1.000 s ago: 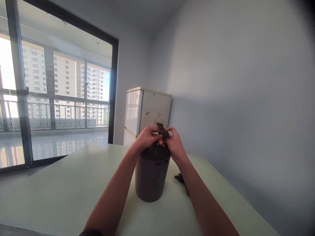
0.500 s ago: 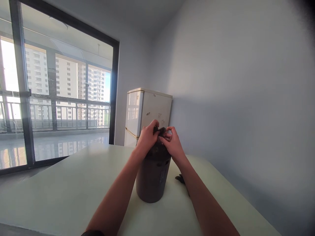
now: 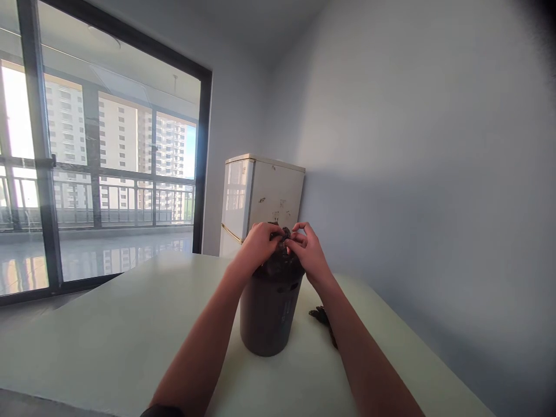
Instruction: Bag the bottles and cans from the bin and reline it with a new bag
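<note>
A dark grey trash can (image 3: 264, 318) stands upright on the table in front of me. Out of its top rises a black plastic bag (image 3: 278, 265), gathered into a bunch above the rim. My left hand (image 3: 260, 243) pinches the bunched plastic from the left. From the right, my right hand (image 3: 306, 249) grips the same gathered part between thumb and fingers. The fingertips nearly meet there, and whether the plastic is knotted cannot be made out.
Another crumpled piece of black plastic (image 3: 320, 316) lies on the pale table (image 3: 165, 336), partly behind my right forearm. Past the table's far edge stands a white fridge (image 3: 278, 194). A grey wall (image 3: 412, 174) runs along the right, and a glass sliding door (image 3: 125, 174) is at the left.
My left hand has lowered and turned slightly over the bunched bag. Both hands have drawn closer together at it. The can stays in place.
</note>
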The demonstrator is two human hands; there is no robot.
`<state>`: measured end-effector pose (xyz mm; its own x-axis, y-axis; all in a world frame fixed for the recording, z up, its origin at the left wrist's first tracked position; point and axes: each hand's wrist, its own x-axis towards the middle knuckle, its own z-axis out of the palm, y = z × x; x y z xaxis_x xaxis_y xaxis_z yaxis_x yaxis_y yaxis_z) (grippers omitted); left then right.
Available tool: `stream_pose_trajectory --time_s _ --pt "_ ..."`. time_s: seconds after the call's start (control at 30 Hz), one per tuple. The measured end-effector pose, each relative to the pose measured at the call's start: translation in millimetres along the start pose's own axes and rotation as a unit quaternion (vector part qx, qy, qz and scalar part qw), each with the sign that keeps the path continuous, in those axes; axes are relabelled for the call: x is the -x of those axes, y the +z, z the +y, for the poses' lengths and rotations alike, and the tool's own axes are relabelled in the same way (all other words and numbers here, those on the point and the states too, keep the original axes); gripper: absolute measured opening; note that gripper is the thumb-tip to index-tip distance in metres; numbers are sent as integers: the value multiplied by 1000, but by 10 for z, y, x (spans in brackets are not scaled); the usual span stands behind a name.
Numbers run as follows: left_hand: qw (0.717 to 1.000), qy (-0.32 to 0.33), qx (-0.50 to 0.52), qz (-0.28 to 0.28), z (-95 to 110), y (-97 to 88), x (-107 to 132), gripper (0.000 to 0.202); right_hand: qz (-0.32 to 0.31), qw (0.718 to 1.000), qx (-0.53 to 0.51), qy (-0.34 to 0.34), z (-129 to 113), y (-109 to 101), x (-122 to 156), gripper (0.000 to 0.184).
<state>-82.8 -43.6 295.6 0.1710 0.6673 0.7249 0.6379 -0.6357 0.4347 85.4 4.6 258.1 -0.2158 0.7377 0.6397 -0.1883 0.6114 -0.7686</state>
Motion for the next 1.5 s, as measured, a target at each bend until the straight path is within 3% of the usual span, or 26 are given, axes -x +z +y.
stream_pose_trajectory --time_s 0.2,0.3,0.43,0.57,0.7,0.83,1.0,1.07,1.17,1.3,1.5 --pt "994 -2 -2 -108 -65 -90 4 23 -11 1000 -9 -1 -17 -59 -14 33" --pt "996 -2 -10 -92 -103 -107 -11 27 -40 994 91 -41 -34 -93 -29 3" --pt "996 0 -8 -86 -123 -84 -25 32 -69 964 239 -94 -72 -128 -17 19" --pt "997 -13 16 -70 -119 -37 -36 31 -130 957 249 -68 -88 -125 11 20" --pt "996 -12 36 -85 -124 -32 -44 35 -99 953 274 -87 -65 -109 16 13" --pt "993 -14 63 -102 -124 -82 -38 39 -117 949 273 -106 -66 -97 12 16" --pt "996 -53 56 -40 -127 -124 -29 44 -102 952 264 -115 -68 -115 -15 22" --pt "994 -75 72 -13 -173 -125 -37 46 -89 961 242 -96 -65 -139 -31 25" --pt "987 -114 113 20 -298 -135 -54 34 -77 981 177 -37 -69 -174 -49 32" --pt "985 -123 118 4 -481 -200 -60 22 -56 991 123 23 -73 -214 -62 38" --pt "981 -192 -23 -4 -668 -302 -36 15 -53 971 222 69 -14 -397 -83 34"
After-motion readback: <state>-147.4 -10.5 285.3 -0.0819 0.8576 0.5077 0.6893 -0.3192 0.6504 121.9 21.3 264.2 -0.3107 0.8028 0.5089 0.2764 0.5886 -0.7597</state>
